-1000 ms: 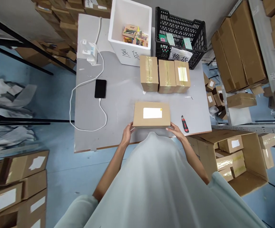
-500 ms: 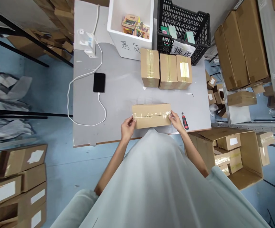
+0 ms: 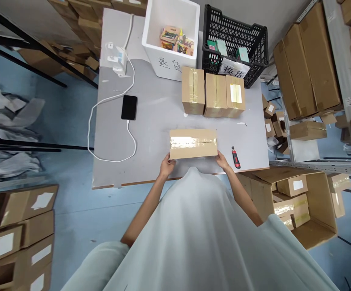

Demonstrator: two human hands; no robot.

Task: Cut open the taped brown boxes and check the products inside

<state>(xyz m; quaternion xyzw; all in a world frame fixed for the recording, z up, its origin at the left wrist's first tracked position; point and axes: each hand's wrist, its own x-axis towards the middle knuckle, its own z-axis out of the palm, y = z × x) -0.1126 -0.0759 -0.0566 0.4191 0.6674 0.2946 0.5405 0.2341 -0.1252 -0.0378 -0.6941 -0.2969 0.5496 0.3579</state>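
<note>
A long cardboard box (image 3: 193, 150), with shiny clear tape along its top, is held between my two hands near the table's front edge. My left hand (image 3: 167, 166) grips its lower left corner, fingers closed and partly tucked beneath it. At the lower right corner, my right hand (image 3: 222, 161) has its fingers closed on the box, some of them hidden by it. A red and black utility knife (image 3: 235, 157) lies on the table just right of my right hand.
Three taped cartons (image 3: 193, 91) stand behind the box. Further back are a white bin (image 3: 171, 66) with small packs and a black crate (image 3: 236, 24). A phone (image 3: 129, 107) on a white cable lies left. An open carton (image 3: 324, 202) stands right of the table (image 3: 154, 121).
The box's near side has tilted up and it sits slightly further from me. Both hands have slid to its lower corners, more underneath. The view has shifted a little.
</note>
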